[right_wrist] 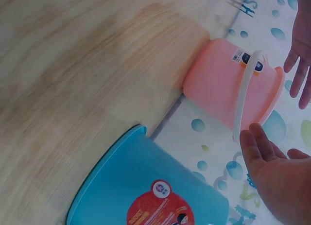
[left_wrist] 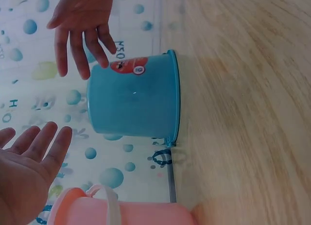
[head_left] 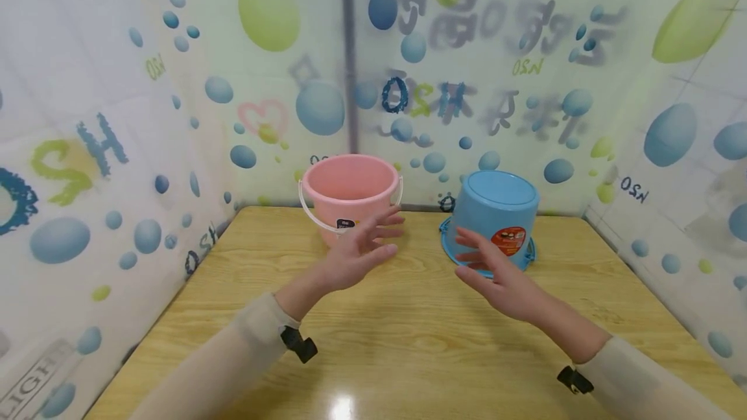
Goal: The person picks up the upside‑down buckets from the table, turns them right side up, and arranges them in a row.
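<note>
A pink bucket (head_left: 352, 180) stands upright at the back left of the table, its white handle (head_left: 320, 220) hanging down over the front. To its right a blue bucket (head_left: 496, 206) sits upside down, rim on the table, with a red oval label (head_left: 509, 240). My left hand (head_left: 356, 255) is held in the air in front of the pink bucket, fingers extended and holding nothing. My right hand (head_left: 496, 277) hovers before the blue bucket, its fingers likewise extended. The two palms face each other with a gap between them. In both wrist views the hands appear apart from the buckets.
The wooden table (head_left: 408, 336) reaches back to a curtain (head_left: 496, 122) printed with bubbles and letters. Similar curtains hang along the left and right sides. A black wrist strap (head_left: 298, 344) is on the left sleeve, and another strap (head_left: 574, 380) on the right.
</note>
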A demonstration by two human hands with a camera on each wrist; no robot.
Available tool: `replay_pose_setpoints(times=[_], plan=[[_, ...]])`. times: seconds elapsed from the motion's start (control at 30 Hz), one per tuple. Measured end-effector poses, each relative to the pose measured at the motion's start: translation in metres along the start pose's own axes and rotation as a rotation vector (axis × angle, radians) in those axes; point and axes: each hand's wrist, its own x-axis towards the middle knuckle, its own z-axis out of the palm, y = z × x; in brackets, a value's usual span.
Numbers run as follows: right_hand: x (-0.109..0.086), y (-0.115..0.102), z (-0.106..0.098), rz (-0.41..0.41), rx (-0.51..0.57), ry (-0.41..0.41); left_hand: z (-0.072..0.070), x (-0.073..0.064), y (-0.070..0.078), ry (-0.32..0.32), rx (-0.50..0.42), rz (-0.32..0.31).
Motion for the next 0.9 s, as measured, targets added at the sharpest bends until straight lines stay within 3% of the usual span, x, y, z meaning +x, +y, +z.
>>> replay_pose_setpoints(times=[0.3,0.67,0.9], plan=[[-0.023,0.015,-0.020,0.016,-0.067,0.033,0.027,0.014,-0.011,-0.073,0.057,-0.006],[-0.043,0.046,-0.057,0.123,-0.135,0.118,0.051,0.034,-0.028,-0.155,0.045,-0.131],[-0.048,0.067,-0.072,0.220,-0.152,0.121,0.062,0.047,-0.044,-0.151,0.095,-0.217]])
